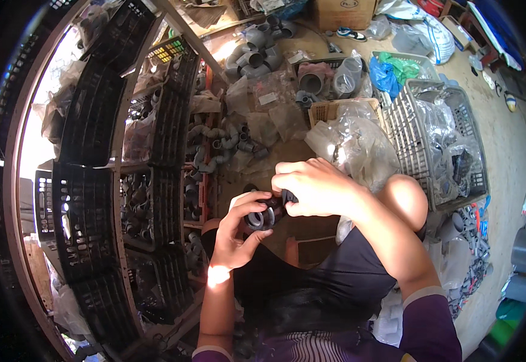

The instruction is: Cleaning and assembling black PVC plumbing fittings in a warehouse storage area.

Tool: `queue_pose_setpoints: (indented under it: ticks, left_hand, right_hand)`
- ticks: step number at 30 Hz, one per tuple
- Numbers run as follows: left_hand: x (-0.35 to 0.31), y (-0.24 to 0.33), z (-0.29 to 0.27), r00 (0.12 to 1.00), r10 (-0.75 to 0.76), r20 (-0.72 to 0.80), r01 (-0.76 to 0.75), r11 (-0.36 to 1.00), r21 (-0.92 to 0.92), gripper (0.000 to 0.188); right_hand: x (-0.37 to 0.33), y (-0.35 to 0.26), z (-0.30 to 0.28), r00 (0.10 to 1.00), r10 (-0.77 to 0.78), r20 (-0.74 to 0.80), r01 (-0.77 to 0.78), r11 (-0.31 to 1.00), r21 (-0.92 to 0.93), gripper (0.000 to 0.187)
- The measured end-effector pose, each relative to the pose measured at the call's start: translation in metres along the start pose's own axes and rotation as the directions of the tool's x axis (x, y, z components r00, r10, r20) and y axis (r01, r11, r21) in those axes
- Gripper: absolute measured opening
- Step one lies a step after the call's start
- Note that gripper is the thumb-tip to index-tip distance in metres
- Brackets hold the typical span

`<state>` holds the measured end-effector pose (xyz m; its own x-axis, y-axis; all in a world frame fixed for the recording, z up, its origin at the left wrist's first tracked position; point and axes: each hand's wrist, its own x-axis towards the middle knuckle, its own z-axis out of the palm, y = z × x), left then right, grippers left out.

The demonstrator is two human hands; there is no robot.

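Note:
In front of my knees, my left hand [239, 232] is closed round a dark pipe fitting [260, 218], its round opening with a pale inner ring turned toward me. Close against its far right side is my right hand [314, 188], fingers curled round a small black piece [289, 196]. That piece is mostly hidden by the fingers, so its kind does not show. Whether it touches the fitting I cannot tell. Both hands are held above the floor, between my bent legs in black shorts.
Black plastic crates [88, 211] of fittings fill a shelf on the left. Grey pipe elbows [254, 54] and loose fittings [229, 142] lie on the floor ahead. A grey crate [410, 130] with clear bags stands right, near a pile of clear plastic bags [365, 145].

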<state>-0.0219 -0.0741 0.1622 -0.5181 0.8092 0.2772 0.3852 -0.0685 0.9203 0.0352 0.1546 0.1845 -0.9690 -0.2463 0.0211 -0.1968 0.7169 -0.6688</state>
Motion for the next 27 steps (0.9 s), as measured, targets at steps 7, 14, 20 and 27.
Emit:
queue_pose_setpoints:
  ticks: [7, 14, 20, 27]
  left_hand:
    - [-0.002, -0.010, 0.016, 0.970, 0.011, -0.242, -0.083, 0.953, -0.290, 0.047]
    - [-0.008, -0.008, 0.008, 0.973, 0.012, -0.231, -0.057, 0.980, -0.192, 0.049]
    - [-0.010, -0.006, 0.007, 0.980, 0.021, -0.197, -0.063, 0.976, -0.210, 0.047]
    - [-0.005, -0.001, 0.011, 0.989, 0.032, -0.142, -0.036, 0.999, -0.021, 0.044]
  right_hand:
    - [-0.007, 0.019, -0.006, 0.910, -0.027, -0.413, -0.168, 0.889, -0.427, 0.006]
    - [-0.010, 0.003, -0.020, 0.937, 0.015, -0.350, 0.110, 0.936, 0.334, 0.019]
    - [-0.004, 0.005, -0.005, 0.989, -0.036, -0.141, 0.064, 0.978, 0.201, 0.023]
    - [-0.005, -0.002, -0.001, 0.984, -0.044, -0.171, 0.031, 0.996, -0.077, 0.014]
